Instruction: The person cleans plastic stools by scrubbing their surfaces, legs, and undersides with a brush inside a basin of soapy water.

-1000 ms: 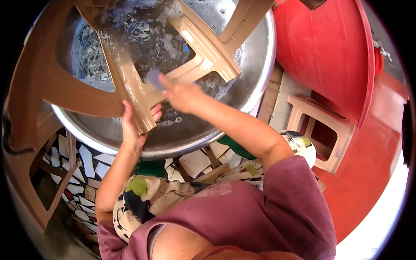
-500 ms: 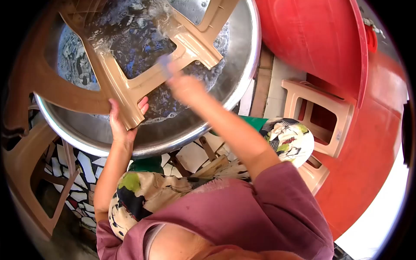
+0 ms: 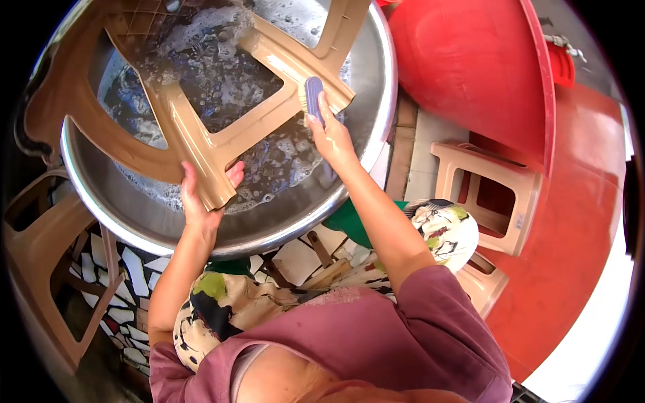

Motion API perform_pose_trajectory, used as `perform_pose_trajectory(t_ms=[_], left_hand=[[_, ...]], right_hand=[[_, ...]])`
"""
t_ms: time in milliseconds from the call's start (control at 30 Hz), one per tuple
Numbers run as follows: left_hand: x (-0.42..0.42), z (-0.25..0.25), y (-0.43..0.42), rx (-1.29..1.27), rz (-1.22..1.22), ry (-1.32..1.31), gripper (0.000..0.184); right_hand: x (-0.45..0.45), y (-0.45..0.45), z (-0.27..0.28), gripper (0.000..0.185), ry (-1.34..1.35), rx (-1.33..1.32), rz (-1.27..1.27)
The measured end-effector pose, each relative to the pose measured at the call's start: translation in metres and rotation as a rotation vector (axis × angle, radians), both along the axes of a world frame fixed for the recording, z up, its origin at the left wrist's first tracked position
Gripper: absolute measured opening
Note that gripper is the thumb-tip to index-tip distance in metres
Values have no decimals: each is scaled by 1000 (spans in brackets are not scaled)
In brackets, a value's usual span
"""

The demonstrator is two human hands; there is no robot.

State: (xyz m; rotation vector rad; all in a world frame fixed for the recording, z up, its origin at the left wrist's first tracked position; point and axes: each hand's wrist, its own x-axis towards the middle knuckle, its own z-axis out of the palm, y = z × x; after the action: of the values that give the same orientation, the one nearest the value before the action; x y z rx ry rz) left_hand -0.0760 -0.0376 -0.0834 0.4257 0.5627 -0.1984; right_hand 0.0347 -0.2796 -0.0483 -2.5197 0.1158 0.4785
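A tan plastic chair [image 3: 252, 127] lies tilted in a wide metal basin [image 3: 369, 80] of sudsy water [image 3: 222, 74]. My left hand [image 3: 200, 205] is closed around the end of one chair leg near the basin's front rim. In my right hand [image 3: 334, 142] is a scrub brush [image 3: 314, 96] with a purple-blue back and pale bristles. Its bristles face the other leg and appear to touch it near that leg's end. Part of the chair's lattice panel shows at the top of the view, and its far portion is cut off.
To the right stands a big red tub [image 3: 463, 80], with a beige stool [image 3: 443, 178] beside it and another beige piece [image 3: 485, 285] nearer me. Another tan chair [image 3: 50, 245] is at the left on broken-tile flooring [image 3: 131, 265]. A small red bucket [image 3: 562, 67] sits farther back.
My right hand and the brush have moved right and slightly up, from the crossbar to the right leg. The chair and my left hand appear slightly lower and farther right in view.
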Motion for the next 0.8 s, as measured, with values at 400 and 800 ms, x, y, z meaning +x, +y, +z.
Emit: perform_pose_trajectory(t_ms=[400,800], left_hand=[[11,1,-22,-153,-140,-168,83],[4,-20,8,117,-625,-183,61]], right_hand=[[1,28,-2,102,-242,827,-508],[60,26,43,85,-1026,444,-121]])
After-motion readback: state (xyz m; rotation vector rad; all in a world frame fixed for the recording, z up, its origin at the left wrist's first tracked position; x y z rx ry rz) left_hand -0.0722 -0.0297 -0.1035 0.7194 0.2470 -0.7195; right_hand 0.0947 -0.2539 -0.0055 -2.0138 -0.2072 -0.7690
